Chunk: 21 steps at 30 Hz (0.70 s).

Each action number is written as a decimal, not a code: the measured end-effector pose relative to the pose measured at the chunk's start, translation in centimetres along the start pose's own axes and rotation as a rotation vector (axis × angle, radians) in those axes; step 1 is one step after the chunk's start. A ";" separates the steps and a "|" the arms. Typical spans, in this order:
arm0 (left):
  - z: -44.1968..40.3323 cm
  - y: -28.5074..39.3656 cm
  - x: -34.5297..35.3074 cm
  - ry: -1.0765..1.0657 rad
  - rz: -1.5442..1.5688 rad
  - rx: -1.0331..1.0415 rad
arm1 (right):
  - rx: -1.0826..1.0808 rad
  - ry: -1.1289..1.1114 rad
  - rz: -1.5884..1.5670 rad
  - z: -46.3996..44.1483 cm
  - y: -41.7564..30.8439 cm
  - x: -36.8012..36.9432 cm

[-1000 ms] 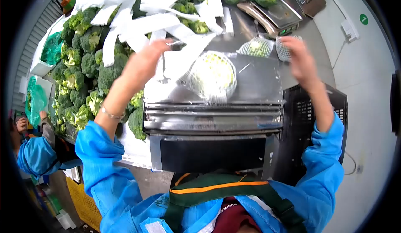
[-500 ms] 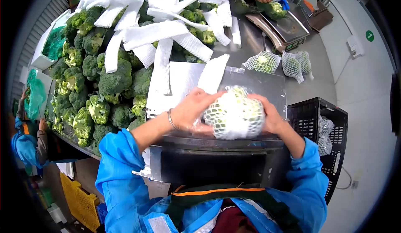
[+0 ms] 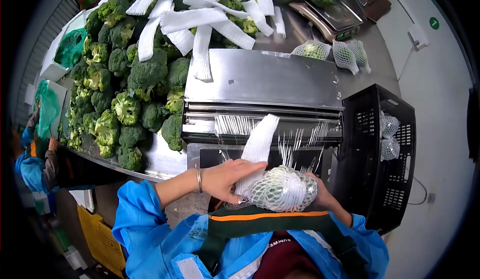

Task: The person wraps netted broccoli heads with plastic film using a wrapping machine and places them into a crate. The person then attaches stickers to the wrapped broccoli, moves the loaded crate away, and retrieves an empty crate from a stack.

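Note:
A broccoli head in a white foam net (image 3: 284,190) is in front of my body, with clear plastic film around it. My left hand (image 3: 225,178) holds its left side, thumb and fingers bent against the net and film. A flat white foam net sleeve (image 3: 260,141) sticks up from under the fingers of that hand. On the right side, my right hand (image 3: 324,195) grips the netted broccoli, its fingers partly hidden behind it. Stretched film (image 3: 300,146) runs in streaks from the wrapping machine (image 3: 265,79) toward the broccoli.
Bare broccoli heads (image 3: 147,74) pile up at the left, with foam net sleeves (image 3: 195,21) on top. A scale (image 3: 327,21) and netted broccoli (image 3: 345,56) are at the back right. A black crate (image 3: 365,124) holds wrapped pieces. Other people's hands show at the edges.
Both my hands have drawn the netted broccoli off the machine top toward my body. The foam sleeve came along, and film now stretches behind. The co-worker's hand at the scale has pulled back.

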<state>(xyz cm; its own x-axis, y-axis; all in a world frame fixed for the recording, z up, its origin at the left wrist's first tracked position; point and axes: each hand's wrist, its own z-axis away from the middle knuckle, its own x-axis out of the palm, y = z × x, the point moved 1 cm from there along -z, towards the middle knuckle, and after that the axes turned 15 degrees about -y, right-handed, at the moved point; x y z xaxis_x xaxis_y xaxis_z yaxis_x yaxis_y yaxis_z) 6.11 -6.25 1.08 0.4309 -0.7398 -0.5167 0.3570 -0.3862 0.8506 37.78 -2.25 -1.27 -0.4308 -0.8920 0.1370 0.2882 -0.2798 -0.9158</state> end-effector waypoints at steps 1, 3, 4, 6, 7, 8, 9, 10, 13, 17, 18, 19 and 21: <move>-0.4 0.0 -0.1 -0.041 0.120 -0.018 | -0.015 -0.011 -0.058 0.1 0.6 0.2; -0.6 2.0 -2.5 -0.313 0.026 -0.285 | 0.058 0.132 -0.192 0.9 1.2 1.0; -0.7 2.9 -3.4 -0.446 -0.018 -0.421 | 0.091 0.205 -0.261 1.3 1.5 1.5; 0.8 4.8 -6.4 -0.193 -0.362 -0.135 | 0.103 0.267 -0.395 2.6 2.5 2.5; 1.5 6.1 -8.5 -0.119 -0.513 -0.124 | 0.097 0.288 -0.458 3.0 3.1 3.0; 2.2 7.3 -10.6 0.068 -0.592 -0.103 | 0.086 0.304 -0.515 3.5 3.9 3.5; 2.8 7.6 -12.0 0.253 -0.875 -0.197 | 0.074 0.322 -0.565 3.9 4.6 4.0; 3.3 7.9 -13.6 0.438 -1.051 -0.267 | 0.059 0.342 -0.609 3.9 5.4 4.4; 5.3 3.8 -15.3 0.752 -1.146 -0.483 | 0.015 0.403 -0.747 3.8 6.9 5.0; 8.2 2.3 -16.9 0.924 -0.782 -0.697 | -0.054 0.354 -0.947 3.2 10.6 5.2; 8.2 2.5 -18.0 1.008 -0.966 -0.696 | -0.073 0.326 -1.002 3.2 13.2 5.3; 8.3 2.8 -18.7 1.096 -1.153 -0.693 | -0.080 0.299 -1.058 2.9 16.2 5.1; 5.8 4.2 -15.7 0.972 -0.765 -0.641 | -0.108 0.251 -1.157 1.8 20.7 4.7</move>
<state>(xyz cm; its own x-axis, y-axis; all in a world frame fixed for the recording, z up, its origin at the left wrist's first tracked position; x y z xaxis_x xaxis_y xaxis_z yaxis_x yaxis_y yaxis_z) -3.96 0.59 13.34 0.2603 0.3146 -0.9128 0.9620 -0.0039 0.2730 43.28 -12.87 -18.95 -0.5465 -0.0312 0.8369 -0.4507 -0.8313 -0.3253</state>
